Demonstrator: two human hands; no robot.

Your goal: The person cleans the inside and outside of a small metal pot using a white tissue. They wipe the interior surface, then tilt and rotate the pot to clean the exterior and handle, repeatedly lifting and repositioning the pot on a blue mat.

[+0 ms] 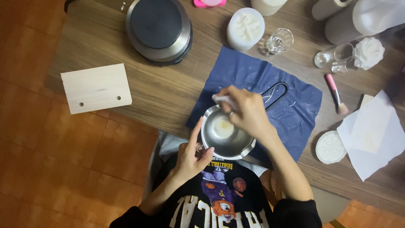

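Pot (225,137) on cloth (295,114), table (168,90)

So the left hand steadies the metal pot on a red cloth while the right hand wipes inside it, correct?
Not quite: the cloth is dark blue, not red, as the head view shows. The left hand steadies the metal pot while the right hand wipes inside it.

The right hand (247,112) hides the metal pot's (225,141) far rim and most of a white wad. At twelve o'clock, the frame edge crops a pink object (209,3).

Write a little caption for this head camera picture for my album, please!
Left hand steadies a small metal pot on a blue sheet while right hand wipes inside.
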